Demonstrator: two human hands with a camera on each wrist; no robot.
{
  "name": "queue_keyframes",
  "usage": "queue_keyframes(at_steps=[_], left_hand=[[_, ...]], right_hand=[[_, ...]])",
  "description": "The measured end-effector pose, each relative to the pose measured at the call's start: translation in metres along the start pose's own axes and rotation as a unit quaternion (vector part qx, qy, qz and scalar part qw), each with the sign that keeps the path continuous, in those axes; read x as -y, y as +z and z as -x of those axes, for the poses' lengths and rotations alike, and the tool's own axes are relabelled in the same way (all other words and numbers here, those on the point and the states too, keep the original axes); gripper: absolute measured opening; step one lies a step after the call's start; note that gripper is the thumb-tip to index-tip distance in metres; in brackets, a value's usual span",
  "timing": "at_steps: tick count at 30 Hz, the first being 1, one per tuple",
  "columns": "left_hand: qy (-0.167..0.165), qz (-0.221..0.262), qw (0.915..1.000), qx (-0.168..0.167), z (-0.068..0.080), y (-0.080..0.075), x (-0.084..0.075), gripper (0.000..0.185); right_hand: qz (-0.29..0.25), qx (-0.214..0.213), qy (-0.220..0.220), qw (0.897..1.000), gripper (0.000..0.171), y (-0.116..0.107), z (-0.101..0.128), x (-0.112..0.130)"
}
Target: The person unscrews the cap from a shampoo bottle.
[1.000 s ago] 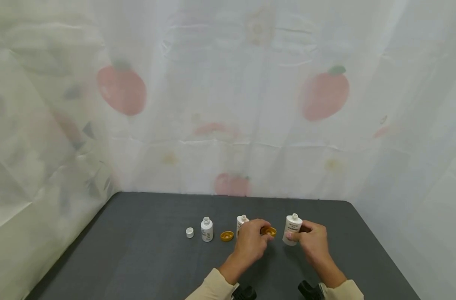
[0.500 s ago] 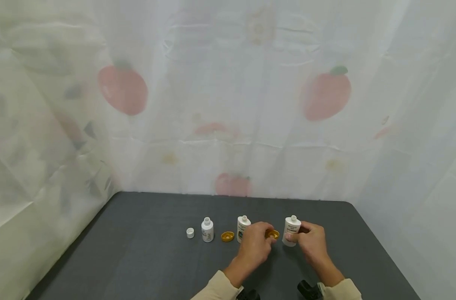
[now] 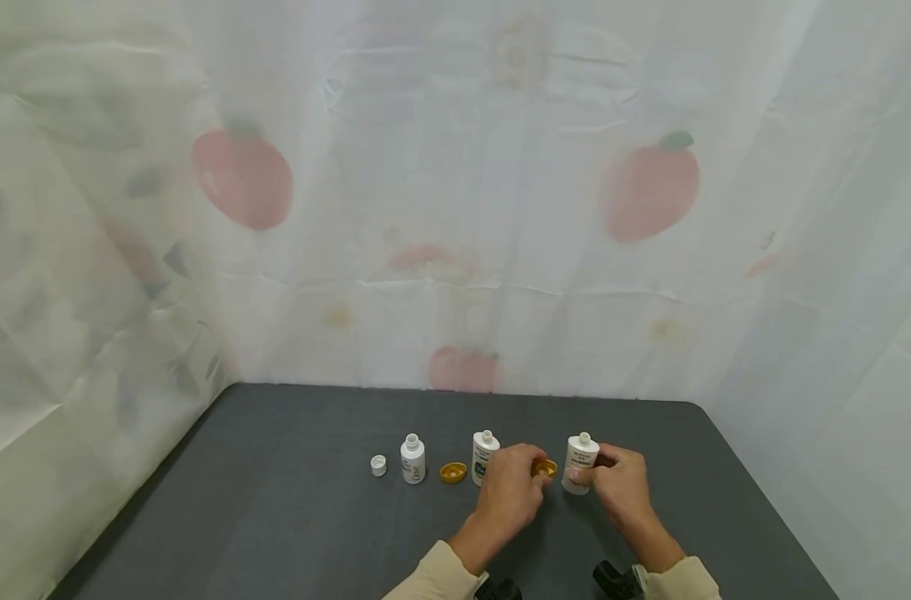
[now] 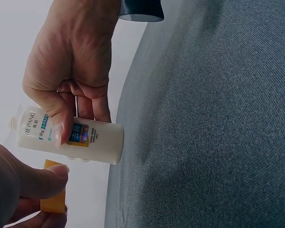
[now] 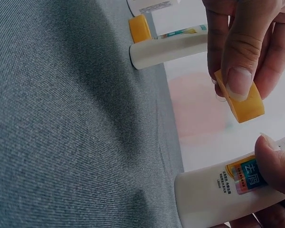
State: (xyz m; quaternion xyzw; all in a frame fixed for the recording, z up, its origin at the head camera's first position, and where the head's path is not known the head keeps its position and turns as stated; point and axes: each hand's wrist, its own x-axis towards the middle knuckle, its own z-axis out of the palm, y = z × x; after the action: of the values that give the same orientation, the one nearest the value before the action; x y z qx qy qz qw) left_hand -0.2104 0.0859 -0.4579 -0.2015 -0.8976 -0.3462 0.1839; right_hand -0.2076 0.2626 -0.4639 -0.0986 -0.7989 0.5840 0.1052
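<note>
My right hand [image 3: 586, 477] grips a white bottle [image 3: 579, 461] with an open neck, standing on the dark grey table [image 3: 312, 517]. My left hand [image 3: 533, 471] pinches a yellow cap [image 3: 545, 468] just left of that bottle, below the level of its neck. In the right wrist view the yellow cap [image 5: 240, 97] sits between the left hand's fingertips above the bottle [image 5: 218, 190], with my thumb on its label. The left wrist view shows the bottle [image 4: 71, 137] in the right hand and the cap [image 4: 54, 199] under my left thumb.
Left of my hands stand a second white bottle [image 3: 486, 454], another yellow cap [image 3: 452, 472], a smaller white bottle [image 3: 413, 458] and a small white cap [image 3: 378, 465]. A printed white curtain [image 3: 455, 208] closes off the back and sides of the table.
My left hand has edged the yellow cap slightly right and down, closer to the bottle. The right hand keeps its grip on the bottle, nearly still.
</note>
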Motion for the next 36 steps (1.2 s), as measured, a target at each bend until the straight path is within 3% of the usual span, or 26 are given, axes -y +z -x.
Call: queue_keyframes(at_steps=[15, 28, 36], left_hand=[[0.003, -0.07, 0.9975, -0.012, 0.002, 0.007, 0.0, 0.018], [0.005, -0.069, 0.9976, -0.001, 0.001, 0.012, 0.001, 0.017], [0.006, -0.096, 0.9952, -0.017, 0.003, 0.017, 0.002, 0.018]], right_hand=[[-0.003, 0.005, 0.01, 1.0, 0.046, 0.001, 0.001, -0.003], [-0.009, 0.008, 0.021, 1.0, 0.05, 0.003, 0.0, -0.007], [0.003, 0.002, 0.025, 1.0, 0.05, 0.002, -0.001, -0.01]])
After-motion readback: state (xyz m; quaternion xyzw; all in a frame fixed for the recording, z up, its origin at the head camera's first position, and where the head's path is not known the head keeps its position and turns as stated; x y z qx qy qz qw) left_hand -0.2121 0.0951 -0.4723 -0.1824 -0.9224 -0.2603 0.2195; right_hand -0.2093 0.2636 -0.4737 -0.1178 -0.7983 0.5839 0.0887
